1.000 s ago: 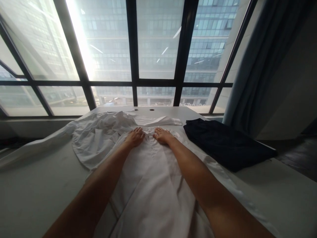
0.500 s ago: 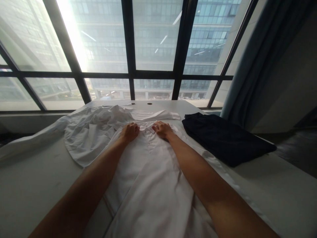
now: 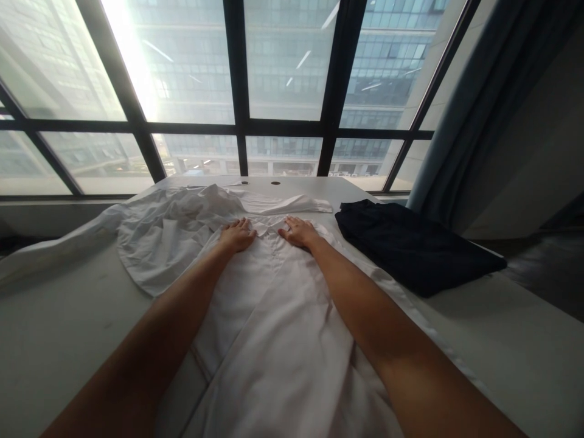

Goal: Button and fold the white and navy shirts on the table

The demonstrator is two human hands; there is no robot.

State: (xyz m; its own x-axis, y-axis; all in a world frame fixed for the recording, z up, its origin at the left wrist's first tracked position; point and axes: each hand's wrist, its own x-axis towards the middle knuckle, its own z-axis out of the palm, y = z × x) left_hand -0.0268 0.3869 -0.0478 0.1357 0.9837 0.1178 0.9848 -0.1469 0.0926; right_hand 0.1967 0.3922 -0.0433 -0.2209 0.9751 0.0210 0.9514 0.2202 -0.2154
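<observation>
A white garment [image 3: 274,328] lies spread lengthwise on the table, running from the near edge up to my hands. A short seam or placket shows at its far end, between the hands; its exact kind is hard to make out. My left hand [image 3: 238,235] rests flat on the far left part of the cloth, fingers stretched out. On the far right part lies my right hand [image 3: 298,232], also flat, with its fingers apart. Beside my left hand is a crumpled heap of white cloth [image 3: 168,234], with a long strip trailing left and a band-like piece reaching right.
A folded dark navy garment [image 3: 415,246] lies to the right on the white table [image 3: 55,340]. Large windows with black frames [image 3: 283,128] stand behind the table. A blue-grey curtain [image 3: 456,134] hangs at the right. Two round holes show near the table's far edge.
My fingers were curled on the far end of the white garment; now they have straightened and lie flat on it. The view has tilted slightly downward.
</observation>
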